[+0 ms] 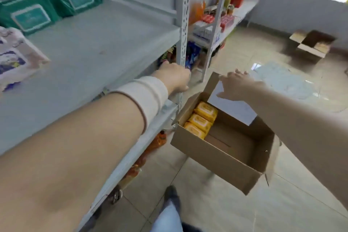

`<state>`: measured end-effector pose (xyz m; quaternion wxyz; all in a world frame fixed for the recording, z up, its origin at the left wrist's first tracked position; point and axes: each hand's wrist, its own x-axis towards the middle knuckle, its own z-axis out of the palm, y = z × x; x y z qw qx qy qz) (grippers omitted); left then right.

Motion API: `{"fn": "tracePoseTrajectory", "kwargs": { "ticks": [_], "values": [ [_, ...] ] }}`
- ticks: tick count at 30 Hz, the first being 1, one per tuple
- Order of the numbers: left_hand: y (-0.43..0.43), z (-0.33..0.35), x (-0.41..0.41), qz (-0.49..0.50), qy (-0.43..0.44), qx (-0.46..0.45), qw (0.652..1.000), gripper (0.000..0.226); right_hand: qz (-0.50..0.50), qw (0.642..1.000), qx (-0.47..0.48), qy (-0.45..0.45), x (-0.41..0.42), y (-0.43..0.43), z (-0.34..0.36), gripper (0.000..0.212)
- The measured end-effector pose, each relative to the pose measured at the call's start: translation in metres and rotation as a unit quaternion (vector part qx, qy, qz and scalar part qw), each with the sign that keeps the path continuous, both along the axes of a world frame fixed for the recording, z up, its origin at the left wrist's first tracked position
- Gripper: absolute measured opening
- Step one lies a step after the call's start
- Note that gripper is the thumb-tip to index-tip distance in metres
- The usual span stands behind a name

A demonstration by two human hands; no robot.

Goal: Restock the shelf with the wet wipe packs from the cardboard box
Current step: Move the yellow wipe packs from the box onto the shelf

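Firmly, the left hand grips the shelf post while the right hand, spread open, touches the cardboard box.

Below the right hand fingers, in the cardboard box (left end): wet wipe packs in a row. Left of the left hand fingers, curled at the post: shelf, more packs at its back.

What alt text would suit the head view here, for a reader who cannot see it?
The person's right hand, fingers spread, touches the far flap of an open cardboard box holding three yellow wet wipe packs along its left side. The left hand is at the perforated upright of the grey shelf, fingers hidden; green packs sit at its back.
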<state>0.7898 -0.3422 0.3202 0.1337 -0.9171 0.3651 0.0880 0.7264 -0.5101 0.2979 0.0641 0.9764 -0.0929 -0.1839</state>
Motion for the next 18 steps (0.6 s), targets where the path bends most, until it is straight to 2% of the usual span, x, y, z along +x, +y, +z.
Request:
{"fn": "tracePoseTrajectory", "kwargs": {
  "ticks": [5,8,12,18],
  "values": [
    [-0.07,-0.108,0.036,-0.023,0.104,0.024,0.994,0.043,-0.072,0.994,0.056,0.066,0.005,-0.067,-0.094,0.064],
    [-0.101,-0.194,0.064,0.05,0.209,-0.015,0.977,0.048,-0.139,0.975,0.131,0.114,0.01,-0.085,-0.176,0.069],
    [-0.126,-0.289,0.086,0.159,0.364,-0.001,0.918,0.063,-0.268,0.901,0.256,0.224,0.005,-0.087,-0.28,0.078],
    [-0.173,-0.389,0.137,0.233,0.413,-0.068,0.878,0.066,-0.399,0.797,0.386,0.237,0.021,-0.08,-0.379,0.081]
  ]
}}
